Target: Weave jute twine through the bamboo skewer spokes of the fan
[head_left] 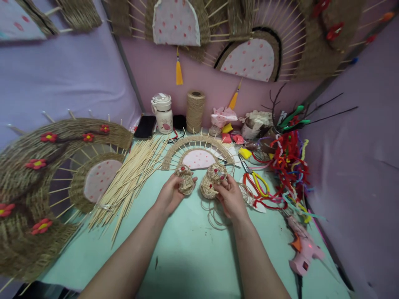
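Observation:
Near the middle of the pale green table (193, 249), my left hand (171, 192) is closed round a small twine figure (186, 181) with a red dot near its top. Just to the right, my right hand (230, 195) grips a larger, rounded twine figure (208, 185) with red spots, its fingers on the right side of it. The two figures are held apart, side by side. Loose twine (215, 218) lies in loops below and beside the right hand. Behind the figures lies a small woven fan (199, 159) with a dotted white centre.
Thin wooden sticks (127, 182) are piled at left, beside a large woven fan (77, 166). Scissors (257, 182), red pipe cleaners (288, 158) and a pink glue gun (305, 249) lie at right. A white bottle (162, 114) and twine spool (195, 111) stand behind.

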A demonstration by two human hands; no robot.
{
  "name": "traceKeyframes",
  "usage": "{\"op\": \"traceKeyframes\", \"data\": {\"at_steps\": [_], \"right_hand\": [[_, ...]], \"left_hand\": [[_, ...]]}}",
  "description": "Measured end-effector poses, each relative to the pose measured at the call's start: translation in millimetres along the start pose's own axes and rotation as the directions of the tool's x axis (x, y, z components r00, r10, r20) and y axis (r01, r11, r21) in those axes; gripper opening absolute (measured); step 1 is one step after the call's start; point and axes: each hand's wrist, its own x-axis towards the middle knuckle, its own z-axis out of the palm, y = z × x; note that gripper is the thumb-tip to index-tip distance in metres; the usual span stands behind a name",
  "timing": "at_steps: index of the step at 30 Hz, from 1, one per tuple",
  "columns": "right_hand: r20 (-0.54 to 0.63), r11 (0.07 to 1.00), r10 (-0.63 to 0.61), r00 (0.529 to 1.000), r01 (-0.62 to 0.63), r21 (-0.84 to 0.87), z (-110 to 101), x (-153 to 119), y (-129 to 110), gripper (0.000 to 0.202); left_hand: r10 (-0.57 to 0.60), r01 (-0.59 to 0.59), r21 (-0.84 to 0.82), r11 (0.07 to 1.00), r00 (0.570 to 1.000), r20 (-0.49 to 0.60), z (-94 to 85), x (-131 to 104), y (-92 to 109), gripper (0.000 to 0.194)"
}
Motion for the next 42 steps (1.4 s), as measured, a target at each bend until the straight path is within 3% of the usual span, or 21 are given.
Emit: {"op": "traceKeyframes", "data": {"at_steps": [4, 13, 22, 28, 34, 42], "right_hand": [[0.023, 1.0, -0.003, 1.0, 0.003, -0.006, -1, -1, -1, 0.043], [0.103, 0.999, -0.021, 0.994, 0.019, 0.026, -10, 3, 7, 0.037], [0.094, 0.999, -0.016, 0.995, 0.011, 0.05, -9, 2, 5, 0.039], [0.094, 0.998, -0.015, 0.995, 0.009, 0.06, -7, 2, 6, 0.036], [0.104, 0.999, 0.017, 0.994, -0.02, 0.034, -5, 1, 5, 0.034], [0.169, 0.998, 0.018, 0.985, -0.028, 0.056, -1, -3, 3, 0.038]], "left_hand": [[-0.052, 0.052, -0.036, 0.998, 0.999, 0.002, 0.3, 0, 2, 0.036], [-0.166, 0.182, -0.11, 0.977, 0.976, 0.14, -2.5, 0, 11, 0.04], [-0.104, 0.12, -0.071, 0.99, 0.974, 0.2, -4.1, 0, 9, 0.057], [-0.118, 0.128, -0.033, 0.991, 0.966, 0.229, -4.6, -1, 10, 0.052], [-0.124, 0.101, 0.114, 0.988, 0.968, 0.219, -2.6, -3, 7, 0.04], [-0.079, 0.047, 0.19, 0.981, 0.984, 0.161, -5.4, 0, -2, 0.045]]}}
